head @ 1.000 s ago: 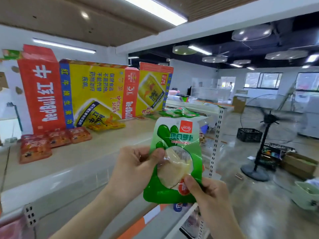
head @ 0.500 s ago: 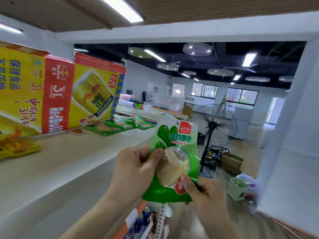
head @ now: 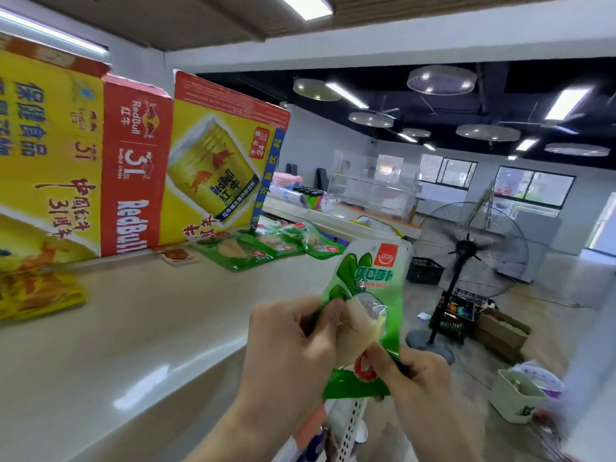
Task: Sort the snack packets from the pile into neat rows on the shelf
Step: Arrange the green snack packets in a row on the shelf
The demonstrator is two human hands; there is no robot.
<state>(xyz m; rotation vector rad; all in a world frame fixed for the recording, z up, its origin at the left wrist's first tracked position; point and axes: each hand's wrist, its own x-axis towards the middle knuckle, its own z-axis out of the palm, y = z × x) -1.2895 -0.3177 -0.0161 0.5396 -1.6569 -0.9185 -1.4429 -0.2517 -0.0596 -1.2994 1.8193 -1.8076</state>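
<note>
A green snack packet (head: 373, 278) with a clear window stands upright in front of me, held in both hands. My left hand (head: 286, 345) pinches its left edge at mid height. My right hand (head: 413, 371) pinches its lower right corner. Both hands hover just past the front right edge of the beige shelf (head: 140, 335). A row of matching green packets (head: 266, 248) lies flat at the shelf's far right end. A yellow packet (head: 33, 291) lies at the left, and a small red packet (head: 176, 253) lies by the carton.
A tall yellow and red RedBull carton (head: 140, 168) stands along the back of the shelf. Right of the shelf are a standing fan (head: 466, 255), a black crate (head: 425, 270), cardboard boxes (head: 500, 331) and a pale bin (head: 516, 395) on the floor.
My view has swung right along the shelf, bringing the green packets at its far end closer. The held packet has tilted to the right, still held in both hands.
</note>
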